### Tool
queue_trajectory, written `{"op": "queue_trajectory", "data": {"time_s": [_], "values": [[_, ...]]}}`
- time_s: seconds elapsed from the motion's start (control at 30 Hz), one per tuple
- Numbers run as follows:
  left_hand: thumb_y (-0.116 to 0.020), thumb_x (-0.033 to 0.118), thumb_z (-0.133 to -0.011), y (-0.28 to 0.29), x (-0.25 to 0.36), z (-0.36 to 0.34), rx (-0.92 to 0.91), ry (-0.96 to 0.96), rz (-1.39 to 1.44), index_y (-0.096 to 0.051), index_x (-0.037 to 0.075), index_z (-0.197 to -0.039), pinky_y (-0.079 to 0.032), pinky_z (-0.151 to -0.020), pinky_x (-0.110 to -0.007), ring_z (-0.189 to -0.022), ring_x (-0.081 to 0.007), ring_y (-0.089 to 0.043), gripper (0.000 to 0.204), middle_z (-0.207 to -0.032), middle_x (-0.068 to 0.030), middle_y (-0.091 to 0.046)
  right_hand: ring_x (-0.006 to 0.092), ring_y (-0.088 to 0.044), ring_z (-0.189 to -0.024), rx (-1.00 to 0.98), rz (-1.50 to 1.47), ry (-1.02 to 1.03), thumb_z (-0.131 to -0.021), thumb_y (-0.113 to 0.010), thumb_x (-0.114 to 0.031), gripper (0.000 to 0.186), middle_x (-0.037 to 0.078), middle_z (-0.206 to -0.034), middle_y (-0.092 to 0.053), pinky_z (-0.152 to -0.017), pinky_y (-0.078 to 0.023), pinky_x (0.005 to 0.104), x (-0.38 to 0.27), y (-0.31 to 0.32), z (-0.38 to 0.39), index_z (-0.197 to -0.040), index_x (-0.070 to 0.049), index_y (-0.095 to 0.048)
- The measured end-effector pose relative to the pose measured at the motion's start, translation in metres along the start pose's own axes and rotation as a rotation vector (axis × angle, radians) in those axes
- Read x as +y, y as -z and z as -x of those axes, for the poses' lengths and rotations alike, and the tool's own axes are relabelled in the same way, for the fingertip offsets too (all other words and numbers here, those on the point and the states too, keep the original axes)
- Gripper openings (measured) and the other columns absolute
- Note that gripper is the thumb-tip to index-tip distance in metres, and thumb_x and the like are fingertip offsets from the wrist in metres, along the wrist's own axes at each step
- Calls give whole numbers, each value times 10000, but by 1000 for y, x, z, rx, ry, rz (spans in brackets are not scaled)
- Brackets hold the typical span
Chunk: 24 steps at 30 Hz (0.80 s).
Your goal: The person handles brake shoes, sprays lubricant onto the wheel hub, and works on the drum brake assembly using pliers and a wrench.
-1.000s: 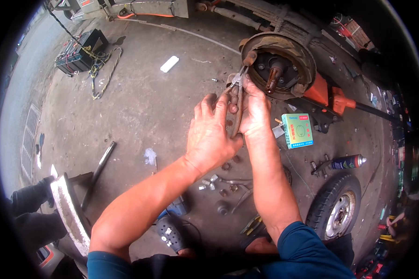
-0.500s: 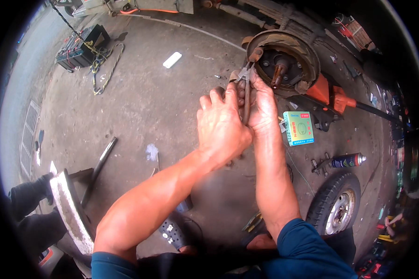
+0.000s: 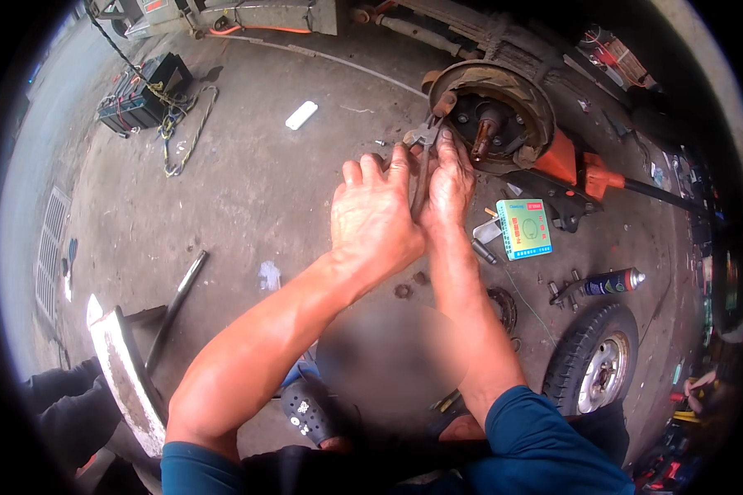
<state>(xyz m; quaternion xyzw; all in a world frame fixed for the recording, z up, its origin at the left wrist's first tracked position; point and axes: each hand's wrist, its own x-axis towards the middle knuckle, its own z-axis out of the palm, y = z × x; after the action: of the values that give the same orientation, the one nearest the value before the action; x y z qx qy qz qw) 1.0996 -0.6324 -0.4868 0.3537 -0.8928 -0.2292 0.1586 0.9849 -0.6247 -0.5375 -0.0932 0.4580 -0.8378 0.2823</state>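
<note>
Metal pliers (image 3: 426, 134) have their jaws at a rusty fitting (image 3: 443, 105) on the left edge of an exposed brake backing plate (image 3: 512, 76), beside a splined shaft (image 3: 484, 141). Both hands grip the tool. My left hand (image 3: 373, 206) wraps over the handles from the left, knuckles up. My right hand (image 3: 449, 186) holds them from the right, thumb pointing up toward the jaws. Whatever else lies within the fingers is hidden.
An orange jack (image 3: 594, 173) supports the axle area. Rightward lie a green box (image 3: 527, 230), spray can (image 3: 611, 282) and wheel (image 3: 588, 363). Leftward are a battery (image 3: 140, 95) with ropes, a metal bar (image 3: 173, 305), a white-edged beam (image 3: 124, 375) and another person's dark-clothed limbs (image 3: 62, 396).
Both hands have shifted a little upward along the pliers since a second ago, still gripping them. The jaws remain at the rusty fitting. The view has wobbled slightly.
</note>
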Motion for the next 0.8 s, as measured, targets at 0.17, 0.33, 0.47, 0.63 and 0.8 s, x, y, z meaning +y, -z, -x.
{"op": "queue_trajectory", "data": {"time_s": [0.17,0.33,0.47,0.63,0.8], "values": [[-629,78,-597,2,-7,0,15,-65,-99,-367,-7,-1346,-428,-880,-457,-1049,-394,-457,799,-1144,-251,-470,151,-591,-734,36,-52,92,-925,-541,-125,229,67,-926,-610,-621,-521,305,3,-1,-4,-1114,-1,-575],[-636,73,-565,8,-29,12,34,-182,-154,-371,15,-1348,-417,-901,-452,-1063,-393,-451,829,-1170,-257,-460,155,-609,-759,16,61,121,-901,-580,-91,164,57,-899,-625,-659,-531,297,0,1,-3,-1049,-23,-591],[-664,104,-567,14,-57,49,-124,-165,-189,-414,60,-1315,-409,-920,-459,-1088,-405,-438,790,-1215,-264,-427,137,-550,-597,-73,522,242,-880,-608,-106,157,51,-687,-621,-581,-462,278,25,21,29,-831,40,-578],[-647,180,-668,-26,-80,104,-576,101,-135,-533,45,-1140,-401,-931,-490,-1137,-400,-420,505,-1246,-253,-408,218,-583,-599,-265,1017,167,-865,-603,-156,217,170,-717,-626,-564,-459,335,100,113,65,-850,57,-568],[-560,212,-758,-38,-94,129,-772,71,-374,-625,48,-1064,-399,-937,-503,-1144,-374,-435,353,-1234,-203,-461,139,-568,-494,183,769,-324,-871,-602,-124,128,55,-681,-590,-420,-455,281,145,166,62,-901,0,-591]]}}
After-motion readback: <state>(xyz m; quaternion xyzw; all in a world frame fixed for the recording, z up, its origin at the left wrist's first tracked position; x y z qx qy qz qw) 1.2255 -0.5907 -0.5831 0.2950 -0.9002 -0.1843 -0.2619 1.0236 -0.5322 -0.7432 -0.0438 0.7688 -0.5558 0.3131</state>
